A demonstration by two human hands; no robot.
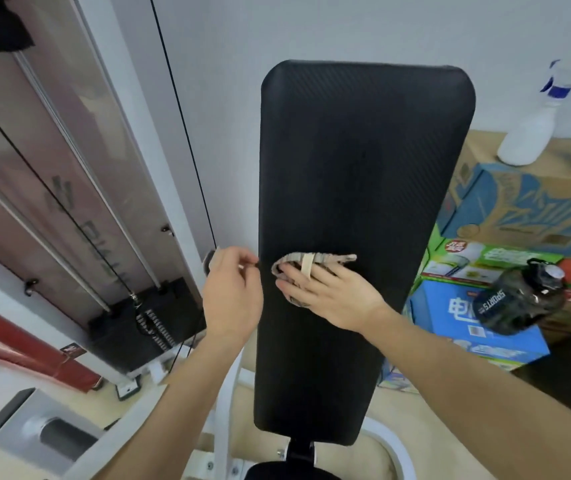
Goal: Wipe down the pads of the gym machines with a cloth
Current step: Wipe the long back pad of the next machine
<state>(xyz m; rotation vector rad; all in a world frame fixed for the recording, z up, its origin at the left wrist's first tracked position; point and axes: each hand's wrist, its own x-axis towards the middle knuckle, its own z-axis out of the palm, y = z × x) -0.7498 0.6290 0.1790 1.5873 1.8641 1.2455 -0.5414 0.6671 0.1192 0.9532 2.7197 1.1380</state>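
A long black back pad [363,174] of a bench machine rises in front of me, tilted away. My right hand [329,289] lies flat on the pad's lower middle with straight fingers, pressing a beige patterned cloth [315,261] against it; a pale strap of the cloth crosses my fingers. My left hand [232,289] is at the pad's left edge, fingers curled, its fingertips pinching that edge. A second black pad [287,472] shows at the bottom.
A cable machine with weight stack [145,320] and black cables stands left. On the right, stacked cardboard boxes [526,209] carry a white spray bottle [533,129] and a dark water jug [519,299]. The white bench frame [225,410] runs below the pad.
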